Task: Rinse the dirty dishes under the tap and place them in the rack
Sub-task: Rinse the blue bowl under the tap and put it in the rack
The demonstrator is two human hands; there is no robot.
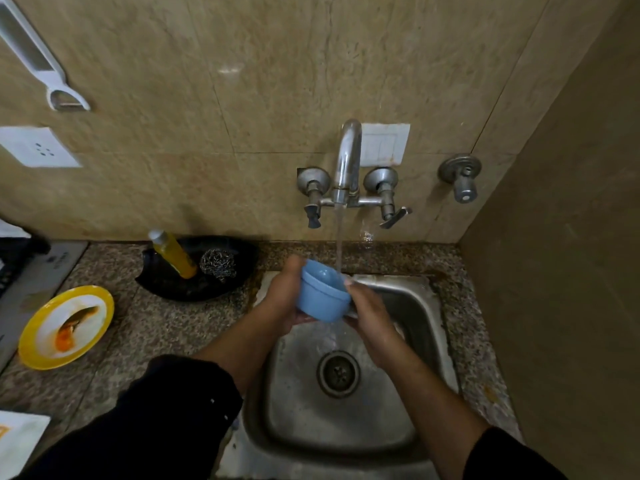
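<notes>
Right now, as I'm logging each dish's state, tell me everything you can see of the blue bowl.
The blue bowl is small, round and plastic-looking, with a stepped band below its rim. It is tilted, mouth toward the wall, held over the sink by the left hand and right hand on either side. Water from the tap falls into it.

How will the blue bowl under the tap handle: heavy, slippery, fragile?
The blue bowl looks like plastic: probably light, stiff, not fragile. The tap stream hits it, so likely slippery; left hand and right hand both hold it. Small, round: may roll if dropped in the sink.
</notes>
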